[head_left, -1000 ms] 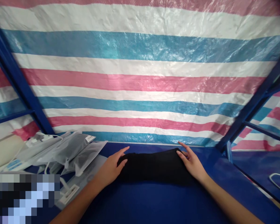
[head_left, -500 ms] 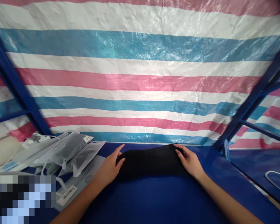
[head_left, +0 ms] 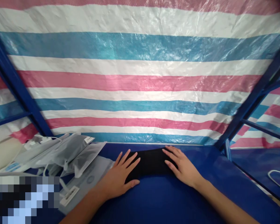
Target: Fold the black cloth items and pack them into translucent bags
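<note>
A flat piece of black cloth lies on the blue tabletop, near its far edge. My left hand rests palm down over the cloth's left end, fingers spread. Over the right end lies my right hand, its fingers stretched out and pointing inward. Both ends of the cloth are partly hidden under my hands. Its exact kind cannot be made out.
Several frosted zip bags with dark contents are heaped on the left, one with a white tag. Blue metal posts stand at both sides before a striped plastic sheet. A white wire loop is at far right.
My hands have gone from holding the cloth by its two ends to lying flat on it. They are closer together, and the cloth now lies flatter.
</note>
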`<state>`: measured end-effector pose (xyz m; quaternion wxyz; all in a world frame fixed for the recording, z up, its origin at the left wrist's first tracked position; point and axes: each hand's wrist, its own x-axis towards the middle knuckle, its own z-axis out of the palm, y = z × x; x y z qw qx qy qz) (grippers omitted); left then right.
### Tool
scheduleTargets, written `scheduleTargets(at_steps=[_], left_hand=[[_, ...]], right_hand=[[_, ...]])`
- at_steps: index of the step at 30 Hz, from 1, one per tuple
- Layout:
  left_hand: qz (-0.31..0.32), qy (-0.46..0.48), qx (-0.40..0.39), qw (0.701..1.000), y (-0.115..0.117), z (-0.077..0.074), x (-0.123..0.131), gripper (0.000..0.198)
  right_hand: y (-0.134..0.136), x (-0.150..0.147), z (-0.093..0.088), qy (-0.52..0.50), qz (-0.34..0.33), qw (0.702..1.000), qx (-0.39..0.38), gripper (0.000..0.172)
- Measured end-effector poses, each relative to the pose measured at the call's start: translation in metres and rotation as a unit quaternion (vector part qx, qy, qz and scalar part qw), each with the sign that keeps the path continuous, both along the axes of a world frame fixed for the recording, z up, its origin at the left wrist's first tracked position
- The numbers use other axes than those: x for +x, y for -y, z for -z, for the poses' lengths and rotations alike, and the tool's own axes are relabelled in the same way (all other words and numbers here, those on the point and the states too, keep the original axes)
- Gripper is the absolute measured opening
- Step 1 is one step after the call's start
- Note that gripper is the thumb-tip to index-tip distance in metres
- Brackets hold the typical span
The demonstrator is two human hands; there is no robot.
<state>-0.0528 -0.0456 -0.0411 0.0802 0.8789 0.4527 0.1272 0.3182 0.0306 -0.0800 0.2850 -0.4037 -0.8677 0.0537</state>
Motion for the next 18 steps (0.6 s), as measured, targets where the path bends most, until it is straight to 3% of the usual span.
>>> scheduleTargets(at_steps=[5,9,13,15,18], left_hand=[[-0.004,0.02,-0.061,0.998,-0.001,0.001,-0.003,0.08],[-0.012,0.029,-0.075,0.997,0.003,-0.011,-0.004,0.09],[0.026,0.043,-0.085,0.995,0.013,-0.027,-0.001,0.108],[0.055,0.064,-0.094,0.992,0.021,-0.034,0.006,0.103],[0.108,0.083,-0.101,0.985,0.033,-0.038,0.022,0.079]], right_hand=[[0.002,-0.004,0.015,0.078,-0.021,0.996,-0.047,0.053],[-0.009,0.002,0.022,0.08,-0.013,0.997,-0.02,0.054],[-0.017,0.009,0.022,0.048,0.049,0.997,0.035,0.045],[-0.018,0.01,0.018,0.034,0.057,0.997,0.047,0.042],[-0.011,0.007,0.008,0.021,0.029,0.999,0.022,0.038]])
